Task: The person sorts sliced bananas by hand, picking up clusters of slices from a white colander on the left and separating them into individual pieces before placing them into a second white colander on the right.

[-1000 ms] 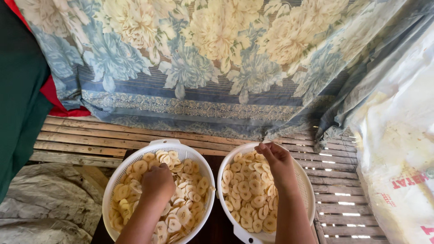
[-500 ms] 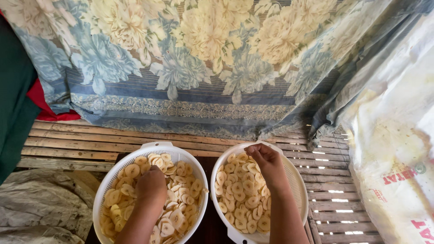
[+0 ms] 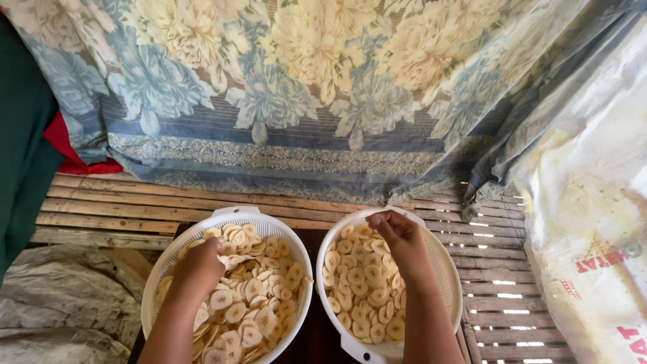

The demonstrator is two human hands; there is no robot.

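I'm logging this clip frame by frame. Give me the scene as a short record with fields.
Left hand: in the left white basket, on the banana slices
Right hand: fingers bent over slices at the far side of the right white basket
Surface: wooden slat floor
Behind: floral cloth
Right side: white sack

Floral cloth [image 3: 296,81] above slatted floor [image 3: 135,209]

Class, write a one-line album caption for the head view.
Left hand and right hand reach into two white baskets of banana slices.
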